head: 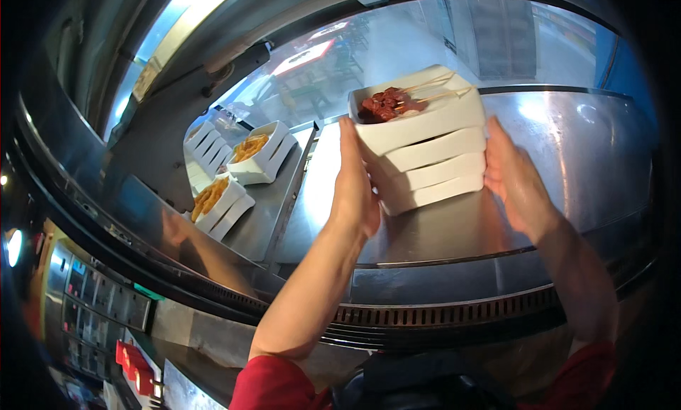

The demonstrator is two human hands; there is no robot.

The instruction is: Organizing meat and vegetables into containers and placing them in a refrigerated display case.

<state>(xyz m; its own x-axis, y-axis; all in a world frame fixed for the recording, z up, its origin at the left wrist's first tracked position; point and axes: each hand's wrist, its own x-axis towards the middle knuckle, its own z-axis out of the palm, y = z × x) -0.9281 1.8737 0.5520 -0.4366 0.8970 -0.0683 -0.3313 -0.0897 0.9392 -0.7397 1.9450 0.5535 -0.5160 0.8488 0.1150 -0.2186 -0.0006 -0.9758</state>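
Note:
A stack of several white rectangular trays (pixel 436 162) is between my two hands, tilted in view, over the steel surface of a glass-fronted case. In the top tray lie skewers of raw-looking red meat (pixel 392 104), their bare wooden sticks pointing to the upper right. My left hand (pixel 354 184) lies flat along the stack's left side, thumb up. Against the right side is my right hand (pixel 513 178), its fingers partly hidden by the trays. Whether the stack's bottom touches the steel, I cannot tell.
Left of the stack, more white trays (pixel 260 168) hold yellowish food pieces (pixel 250 148) on a steel shelf (pixel 260 218). Slanted glass (pixel 409 43) closes the far side. A slotted vent strip (pixel 441 311) runs along the near edge. Red containers (pixel 135 365) stand at the lower left.

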